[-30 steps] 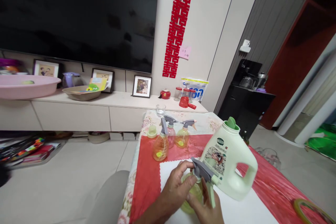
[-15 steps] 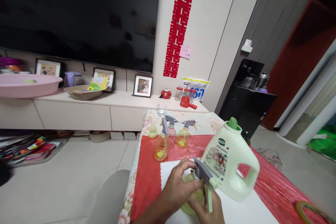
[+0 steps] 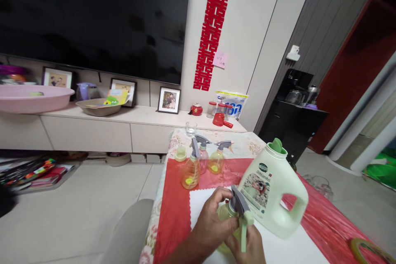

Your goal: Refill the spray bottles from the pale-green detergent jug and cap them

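Observation:
My left hand [image 3: 213, 220] is wrapped round the body of a yellow-green spray bottle [image 3: 227, 225] near the table's front edge. My right hand [image 3: 250, 245] grips the same bottle from below, at its grey trigger head [image 3: 239, 203] with the pale green lever. Just right of it stands a large pale green detergent jug [image 3: 274, 189] with a handle and a green cap. Farther back stand an orange spray bottle [image 3: 189, 172], a pinkish one [image 3: 202, 157] and a yellow one [image 3: 216, 159].
The table carries a red cloth [image 3: 173, 206] and a white mat [image 3: 198, 202]. A small pale cap [image 3: 180, 154] and a glass [image 3: 190, 128] sit at its far end. A tape roll [image 3: 368, 249] lies at the right. A low cabinet [image 3: 93, 132] lines the wall.
The grey trigger head has turned on the bottle between my hands, its green lever now pointing more downward. The view shifted slightly; the other bottles and the jug stayed put.

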{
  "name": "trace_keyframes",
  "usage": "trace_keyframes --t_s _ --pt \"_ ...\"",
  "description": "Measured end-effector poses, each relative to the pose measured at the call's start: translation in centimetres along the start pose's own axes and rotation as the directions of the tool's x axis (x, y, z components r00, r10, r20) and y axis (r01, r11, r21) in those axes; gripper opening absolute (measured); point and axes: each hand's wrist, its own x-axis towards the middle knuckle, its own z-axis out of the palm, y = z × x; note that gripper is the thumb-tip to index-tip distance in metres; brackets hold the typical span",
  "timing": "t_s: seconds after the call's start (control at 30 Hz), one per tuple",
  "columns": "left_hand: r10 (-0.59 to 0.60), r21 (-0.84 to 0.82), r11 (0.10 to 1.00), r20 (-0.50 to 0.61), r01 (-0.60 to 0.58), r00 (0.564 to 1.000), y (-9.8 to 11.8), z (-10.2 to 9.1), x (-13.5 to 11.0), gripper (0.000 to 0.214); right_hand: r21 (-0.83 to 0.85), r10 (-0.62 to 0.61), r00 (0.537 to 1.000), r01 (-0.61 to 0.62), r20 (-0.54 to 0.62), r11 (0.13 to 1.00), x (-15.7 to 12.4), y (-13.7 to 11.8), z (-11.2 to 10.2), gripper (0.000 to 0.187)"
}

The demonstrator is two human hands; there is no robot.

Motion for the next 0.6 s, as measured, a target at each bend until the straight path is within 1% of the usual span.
trace_keyframes --t_s 0.1,0.27,0.37,0.47,0.53,0.6 --pt "0.006 0.015 1.0 -0.067 -0.005 0.998 0.0 0.4 0.3 0.023 -0.009 0.006 0.999 -0.006 0.032 1.0 0.0 0.6 0.0 0.045" --pt "-0.087 -0.028 0.996 -0.035 0.086 0.996 0.3 0.3 0.3 0.025 0.084 0.024 0.995 -0.031 0.093 0.996 0.2 1.3 0.1 0.051" --pt "-0.109 -0.109 0.988 -0.002 0.108 0.994 0.3 0.1 0.0 0.034 0.103 -0.008 0.988 -0.008 0.155 0.995 0.6 0.5 -0.3 0.051" --pt "-0.068 -0.151 0.986 0.032 0.072 0.997 0.0 -0.1 -0.3 0.036 0.09 -0.014 0.97 -0.008 0.242 0.996 1.0 -0.9 -0.9 0.048" --pt "-0.038 -0.135 0.99 0.045 0.044 0.998 -0.2 -0.3 -0.4 0.031 0.083 -0.002 0.968 -0.019 0.253 0.996 1.2 -1.7 -1.1 0.047" --pt "-0.048 -0.131 0.99 0.053 0.054 0.997 -0.4 -0.4 -0.4 0.03 0.081 0.009 0.968 -0.03 0.252 0.996 1.3 -2.1 -1.1 0.047"
